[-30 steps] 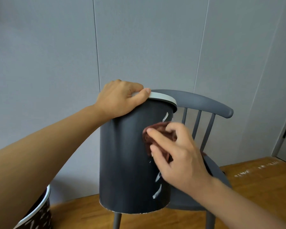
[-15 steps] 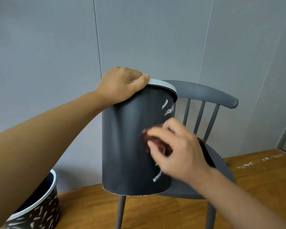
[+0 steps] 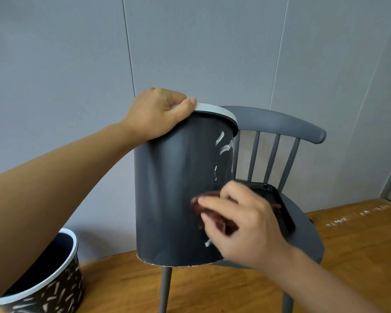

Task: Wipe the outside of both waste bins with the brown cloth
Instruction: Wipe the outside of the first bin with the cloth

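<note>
At lower left, a second bin (image 3: pixel 43 288), dark with white flecks and a white rim, stands on the wooden floor (image 3: pixel 235 290), untouched and well apart from the work. Above it the left hand (image 3: pixel 158 114) grips the white rim of the held bin (image 3: pixel 172 199), fingers curled over the edge and thumb along the outside, keeping it lifted clear of the floor, upright with a slight tilt. Its long axis runs near vertical. White streaks show on the right flank, near the rim and near the base. Against the lower right of that wall, the right hand (image 3: pixel 242 222) presses the brown cloth (image 3: pixel 209 210), bunched under curled fingers; cloth touches bin. Behind sits a grey chair (image 3: pixel 303 222) with a dark tray (image 3: pixel 278 204) on its seat. Judgement: wiping of the first bin is under way, the second not begun. The unwiped streaks lie above and just below the cloth, so the next stroke should follow the vertical axis; the right hand is nearer, the left must hold steady.
</note>
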Action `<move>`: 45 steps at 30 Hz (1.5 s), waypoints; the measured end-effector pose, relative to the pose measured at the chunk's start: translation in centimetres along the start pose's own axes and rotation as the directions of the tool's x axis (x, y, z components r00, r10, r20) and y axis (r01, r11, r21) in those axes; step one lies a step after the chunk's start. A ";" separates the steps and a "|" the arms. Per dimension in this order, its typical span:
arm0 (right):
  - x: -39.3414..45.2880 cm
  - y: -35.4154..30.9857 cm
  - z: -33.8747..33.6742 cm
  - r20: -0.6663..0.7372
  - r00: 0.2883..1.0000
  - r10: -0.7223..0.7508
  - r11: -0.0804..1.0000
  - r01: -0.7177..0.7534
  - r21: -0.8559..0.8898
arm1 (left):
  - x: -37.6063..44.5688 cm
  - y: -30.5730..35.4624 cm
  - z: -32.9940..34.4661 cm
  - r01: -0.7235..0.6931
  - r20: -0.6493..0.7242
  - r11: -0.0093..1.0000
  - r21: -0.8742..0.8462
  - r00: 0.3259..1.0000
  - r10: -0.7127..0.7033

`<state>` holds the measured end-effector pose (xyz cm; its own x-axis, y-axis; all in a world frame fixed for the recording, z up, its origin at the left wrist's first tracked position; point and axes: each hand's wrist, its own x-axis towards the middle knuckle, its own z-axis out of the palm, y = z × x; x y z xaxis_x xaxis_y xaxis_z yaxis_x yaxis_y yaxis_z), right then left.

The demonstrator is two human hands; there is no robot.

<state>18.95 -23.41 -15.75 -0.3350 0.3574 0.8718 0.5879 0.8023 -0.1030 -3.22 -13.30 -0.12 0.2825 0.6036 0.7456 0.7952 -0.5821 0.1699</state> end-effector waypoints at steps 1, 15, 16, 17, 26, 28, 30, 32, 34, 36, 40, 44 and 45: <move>-0.8 -0.2 0.0 0.020 1.000 -0.012 1.000 0.011 0.013 | 0.0 0.0 0.0 -0.004 -0.005 1.000 0.001 1.000 0.004; -2.1 0.2 0.5 0.052 0.998 -0.033 0.998 0.031 0.046 | -0.5 -0.7 -0.6 -0.006 0.015 1.000 0.030 1.000 0.005; -2.2 0.2 0.4 0.061 0.997 -0.036 0.998 0.033 0.053 | -0.5 -0.7 -0.8 -0.003 0.032 0.999 0.037 0.999 0.002; -2.2 0.3 0.3 0.067 0.997 -0.035 0.998 0.031 0.059 | -0.4 -0.7 -1.1 -0.004 0.057 0.999 0.037 0.998 0.002; -1.6 -0.2 0.8 0.137 0.983 -0.121 0.992 0.116 0.044 | 2.4 3.0 -0.2 0.045 0.092 0.983 0.177 0.994 -0.062; -1.6 -0.5 0.9 0.132 0.984 -0.118 0.992 0.112 0.053 | 2.1 2.9 1.1 0.080 -0.025 0.946 0.315 0.997 -0.076; -1.3 -0.4 0.9 0.065 0.996 -0.068 0.993 0.062 0.099 | 1.5 2.5 1.5 0.104 -0.115 0.935 0.338 0.991 -0.069; -0.2 0.0 0.9 -0.079 0.995 0.061 0.990 -0.050 0.132 | 1.2 1.9 1.2 0.139 -0.161 0.936 0.324 0.983 -0.090; 1.6 0.8 1.2 -0.216 0.956 0.199 0.976 -0.173 0.134 | 1.0 1.6 1.0 0.153 -0.187 0.939 0.307 0.978 -0.098; 3.3 1.3 1.8 -0.272 0.926 0.263 0.964 -0.239 0.119 | 0.9 1.7 0.9 0.155 -0.197 0.938 0.309 0.976 -0.096; 2.9 0.9 3.0 -0.124 0.968 0.219 0.975 -0.214 0.056 | 0.9 1.5 0.8 0.182 -0.198 0.934 0.307 0.972 -0.125; 1.0 0.6 2.8 -0.084 0.979 0.188 0.982 -0.186 0.024 | 1.1 1.6 0.8 0.194 -0.190 0.931 0.310 0.972 -0.139; 0.6 0.4 2.9 -0.099 0.981 0.166 0.986 -0.165 0.019 | 1.1 1.8 0.9 0.194 -0.184 0.930 0.312 0.973 -0.141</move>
<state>16.91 -21.50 -16.65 -0.1584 0.4366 0.8856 0.6207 0.7415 -0.2546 -0.99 -13.18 0.41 0.0643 0.5687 0.8201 0.9618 -0.2545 0.1011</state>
